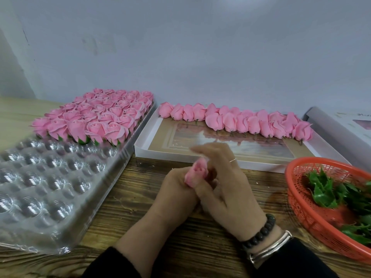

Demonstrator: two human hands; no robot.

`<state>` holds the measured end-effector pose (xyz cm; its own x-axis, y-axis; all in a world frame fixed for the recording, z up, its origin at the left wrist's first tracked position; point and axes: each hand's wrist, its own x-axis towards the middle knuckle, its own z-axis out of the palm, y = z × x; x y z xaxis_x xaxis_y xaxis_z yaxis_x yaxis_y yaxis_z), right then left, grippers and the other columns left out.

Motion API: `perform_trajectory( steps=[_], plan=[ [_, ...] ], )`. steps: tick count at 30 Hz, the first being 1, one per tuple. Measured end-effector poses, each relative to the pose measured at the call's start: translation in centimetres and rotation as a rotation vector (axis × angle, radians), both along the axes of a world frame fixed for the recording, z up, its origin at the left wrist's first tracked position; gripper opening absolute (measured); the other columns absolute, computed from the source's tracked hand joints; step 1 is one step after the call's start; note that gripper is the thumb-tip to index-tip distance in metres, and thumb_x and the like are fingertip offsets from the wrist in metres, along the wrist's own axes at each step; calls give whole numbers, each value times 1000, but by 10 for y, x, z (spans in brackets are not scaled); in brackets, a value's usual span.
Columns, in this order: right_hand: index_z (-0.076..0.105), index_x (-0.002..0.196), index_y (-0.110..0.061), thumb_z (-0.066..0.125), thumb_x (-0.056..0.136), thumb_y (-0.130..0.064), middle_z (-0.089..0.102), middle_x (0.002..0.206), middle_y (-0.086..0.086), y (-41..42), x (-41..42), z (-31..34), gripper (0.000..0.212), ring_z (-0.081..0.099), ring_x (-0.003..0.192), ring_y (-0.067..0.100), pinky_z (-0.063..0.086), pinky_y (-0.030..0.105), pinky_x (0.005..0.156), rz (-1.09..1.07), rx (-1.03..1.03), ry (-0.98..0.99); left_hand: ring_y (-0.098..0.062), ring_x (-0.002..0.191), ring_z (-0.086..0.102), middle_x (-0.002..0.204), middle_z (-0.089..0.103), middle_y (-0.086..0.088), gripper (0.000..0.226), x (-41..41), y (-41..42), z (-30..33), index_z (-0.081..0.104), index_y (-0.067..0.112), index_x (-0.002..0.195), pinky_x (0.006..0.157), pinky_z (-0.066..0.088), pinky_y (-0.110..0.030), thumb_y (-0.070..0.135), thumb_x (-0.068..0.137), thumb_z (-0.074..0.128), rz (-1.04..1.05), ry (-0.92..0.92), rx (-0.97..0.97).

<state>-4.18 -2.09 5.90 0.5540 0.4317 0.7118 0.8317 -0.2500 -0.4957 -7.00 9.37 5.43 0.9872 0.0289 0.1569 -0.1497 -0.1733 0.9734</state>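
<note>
My left hand [176, 185] is clamped on a pink rose head [195, 173] at centre of the table [140, 201]. The right hand [226, 189] touches it; grip blurred, cannot tell. Red basket [297, 197] at 3 o'clock.

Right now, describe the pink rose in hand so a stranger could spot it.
Start at the brown wooden table, in front of the white cardboard box lid lined with pink rose heads. The one pink rose bud sits in the left hand, the right hand against it. It alone is lifted off the table, outside any tray.
</note>
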Motion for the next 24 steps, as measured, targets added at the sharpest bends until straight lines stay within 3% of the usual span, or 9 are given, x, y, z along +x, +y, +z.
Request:
perform_trajectory(
  steps=[1,3,5,9,12,16,19,21,24],
  plan=[
    [48,119,-19,47,88,-28,49,108,-2,0,1,-1,33,52,77,3,45,10,67,-22,55,17,-23,60,64,67,68,-12,17,1,0,-1,65,6,71,57,55,-30,13,85,63,22,6,-108],
    [46,119,-18,45,88,-25,51,100,-1,-1,3,-4,32,51,81,-1,42,4,70,-72,135,47,-38,68,60,78,66,-25,31,2,1,-4,67,-3,80,64,53,-41,28,77,71,105,32,-273],
    [46,108,-27,48,82,-16,53,92,-4,-2,6,-8,28,51,84,-3,40,2,70,-108,139,110,-29,71,59,79,66,-21,30,5,1,-3,69,1,77,68,48,-36,29,69,76,180,21,-409],
    [43,92,-34,62,70,3,53,90,-15,3,10,-15,47,52,88,-9,37,0,74,-91,51,231,-16,87,60,94,68,-9,30,8,0,2,70,14,87,78,42,-28,29,61,70,228,41,-710],
    [41,88,-36,72,70,-9,56,90,-16,10,6,-18,45,56,87,-6,39,3,74,-29,-1,297,-15,85,64,93,68,-6,35,9,1,2,72,16,88,84,48,-30,31,56,71,188,92,-872],
    [40,89,-42,70,70,-19,56,90,-17,14,4,-20,42,55,88,-5,43,8,74,-93,-14,338,-15,83,68,87,70,-6,35,5,-8,0,68,11,98,76,57,-27,27,68,65,103,147,-929],
    [39,85,-48,69,69,-15,50,83,-25,14,4,-18,48,49,85,-16,38,1,71,-132,-36,292,-15,87,66,91,68,-7,36,3,-12,1,69,10,96,87,51,-32,29,65,68,36,173,-903],
    [43,85,-45,68,66,-17,50,79,-23,12,2,-15,42,50,81,-14,36,0,69,-134,-20,309,-18,92,65,96,68,-10,35,4,-10,2,70,9,97,95,46,-36,24,65,68,14,204,-919],
    [58,92,-30,69,66,-19,57,67,-16,9,2,-12,29,54,66,-4,39,6,59,-41,52,501,-21,86,67,90,68,-14,30,6,-4,2,72,5,91,82,55,-32,15,63,69,-49,243,-971]
  ],
)
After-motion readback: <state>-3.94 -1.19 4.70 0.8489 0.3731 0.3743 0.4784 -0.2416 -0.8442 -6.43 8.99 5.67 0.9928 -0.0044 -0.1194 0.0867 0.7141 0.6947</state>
